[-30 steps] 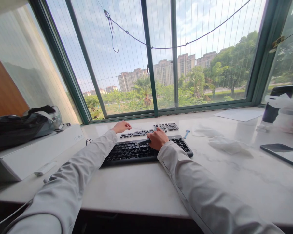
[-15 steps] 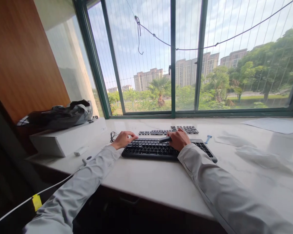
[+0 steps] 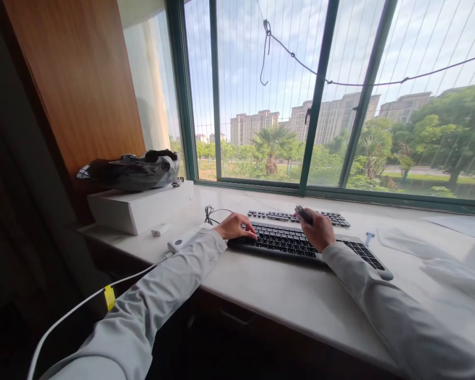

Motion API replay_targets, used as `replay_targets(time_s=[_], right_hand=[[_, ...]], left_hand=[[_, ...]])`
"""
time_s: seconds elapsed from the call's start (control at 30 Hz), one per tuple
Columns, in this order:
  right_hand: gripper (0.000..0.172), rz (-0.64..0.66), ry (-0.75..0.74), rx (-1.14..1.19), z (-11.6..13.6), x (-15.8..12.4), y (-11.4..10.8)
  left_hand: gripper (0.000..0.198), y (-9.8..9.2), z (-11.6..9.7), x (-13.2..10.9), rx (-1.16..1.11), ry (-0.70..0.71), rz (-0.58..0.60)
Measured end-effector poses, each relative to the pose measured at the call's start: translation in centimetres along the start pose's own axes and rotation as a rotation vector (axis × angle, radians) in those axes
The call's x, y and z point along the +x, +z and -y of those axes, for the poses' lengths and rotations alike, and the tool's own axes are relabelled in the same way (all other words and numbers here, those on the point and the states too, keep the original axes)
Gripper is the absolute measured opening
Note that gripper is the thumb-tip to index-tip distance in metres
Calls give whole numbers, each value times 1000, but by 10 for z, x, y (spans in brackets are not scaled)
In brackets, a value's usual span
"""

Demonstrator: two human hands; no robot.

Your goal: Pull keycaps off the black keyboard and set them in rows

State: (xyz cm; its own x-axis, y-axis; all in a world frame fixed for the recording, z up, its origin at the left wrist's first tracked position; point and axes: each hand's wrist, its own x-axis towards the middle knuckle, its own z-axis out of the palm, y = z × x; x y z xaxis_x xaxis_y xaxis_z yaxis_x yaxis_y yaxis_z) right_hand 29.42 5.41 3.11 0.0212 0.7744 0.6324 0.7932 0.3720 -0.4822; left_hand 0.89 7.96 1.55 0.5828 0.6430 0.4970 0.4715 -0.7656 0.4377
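A pale marble-look counter (image 3: 285,295) is running along under a wide green-framed window (image 3: 319,95), which is showing sky, apartment blocks and trees outside, with a dark cord (image 3: 301,58) sagging across the glass. A black keyboard (image 3: 296,244) is lying on the counter a little right of centre, angled so its right end is sitting nearer. The left hand (image 3: 234,227) is resting on the keyboard's left end, fingers curled down loosely onto the keys and gripping nothing. The right hand (image 3: 319,229) is hovering over the keyboard's middle, clenched around a small dark tool (image 3: 303,214) whose tip is sticking up and to the left. Just beyond the keyboard, a row of loose black keycaps (image 3: 296,217) is lying on the counter. A small blue item (image 3: 367,238) is sitting near the keyboard's right end, and crumpled clear plastic (image 3: 439,258) is spreading farther right. At far left, a white box (image 3: 140,208) is carrying a dark bundled object (image 3: 130,170), backed by a wood-panelled wall (image 3: 71,79). A coiled thin cable (image 3: 211,214) is lying between the box and the keyboard. A white cable with a yellow tag (image 3: 109,297) is trailing off the near left edge.
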Motion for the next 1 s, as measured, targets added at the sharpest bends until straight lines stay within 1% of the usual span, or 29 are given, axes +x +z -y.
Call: replay_targets(time_s=[0.07,0.2,0.27,0.33,0.4,0.47,0.53,0.63,0.83,1.0], right_hand=[[30,34,93,357,18,3,11],[32,197,399,1107,54,7,41],[32,211,499,1322,66,8,55],[32,233,533,1408,72,8,65],[31,233,527,1442,74,7,72],[30,210,529,1480,74,5,76],[28,195,565,1532,74,3,78],[26,207,610,1586,76,-1,82],[26,185,565,1598,81,-4,90],[22,175,568,1633,81,-3,93]], left_hand=[[35,1,1,0,-5,-24,1],[36,2,2,1,-13,-76,17],[37,2,3,1,-18,-99,32],[38,1,3,1,-20,-117,47],[38,0,2,2,-32,-125,64],[38,-1,1,2,-53,-126,84],[38,-3,0,2,-65,-130,103],[39,-4,-2,3,-56,-150,117],[40,-4,-1,3,-59,-159,128],[41,-4,-3,3,-69,-174,132]])
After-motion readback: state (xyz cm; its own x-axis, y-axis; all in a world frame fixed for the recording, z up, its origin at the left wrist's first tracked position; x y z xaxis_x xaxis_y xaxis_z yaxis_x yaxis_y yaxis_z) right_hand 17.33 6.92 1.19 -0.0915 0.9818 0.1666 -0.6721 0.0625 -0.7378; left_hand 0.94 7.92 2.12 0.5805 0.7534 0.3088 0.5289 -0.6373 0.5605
